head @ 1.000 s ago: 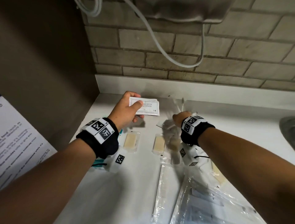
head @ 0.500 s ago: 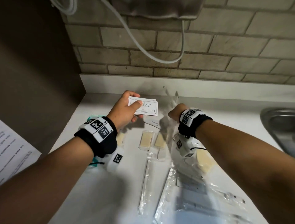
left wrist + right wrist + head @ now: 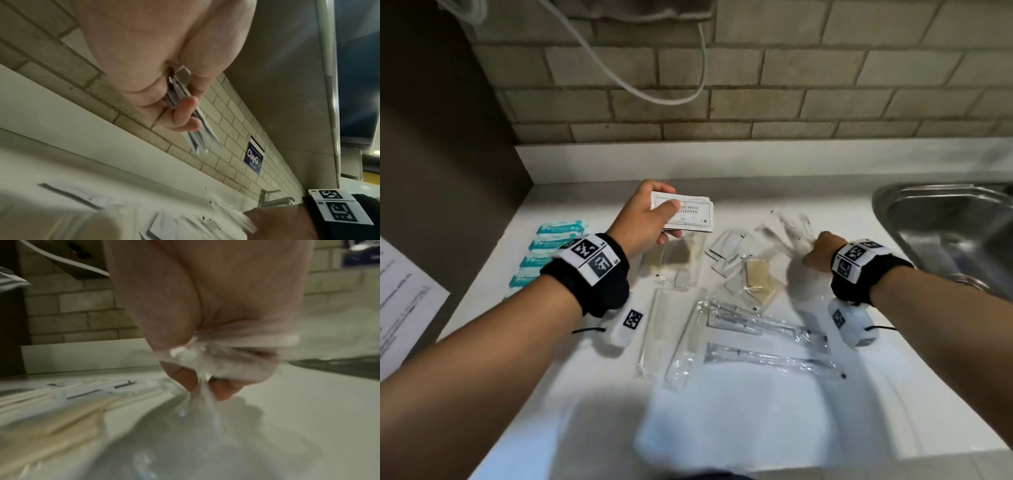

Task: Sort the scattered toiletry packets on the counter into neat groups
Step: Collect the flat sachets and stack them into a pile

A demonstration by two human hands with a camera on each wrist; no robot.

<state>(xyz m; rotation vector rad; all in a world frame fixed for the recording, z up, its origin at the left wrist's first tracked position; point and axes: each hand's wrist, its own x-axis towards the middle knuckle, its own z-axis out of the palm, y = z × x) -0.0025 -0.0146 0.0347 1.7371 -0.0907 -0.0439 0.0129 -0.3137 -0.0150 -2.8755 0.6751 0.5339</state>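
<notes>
A stack of white sachets (image 3: 683, 214) is being pinched by the left hand (image 3: 642, 219); clear plastic wrappers (image 3: 197, 363) (blurred) are being clutched by the right hand (image 3: 820, 251).

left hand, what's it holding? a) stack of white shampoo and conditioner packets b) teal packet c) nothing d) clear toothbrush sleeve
a: the left hand grips a stack of white packets printed with "conditioner", held above the counter.

sachet stack (image 3: 690, 213): "…OO WITH …DITIONER" (partly covered) | blue wall sign (image 3: 254, 157): "ClayG…"
</notes>
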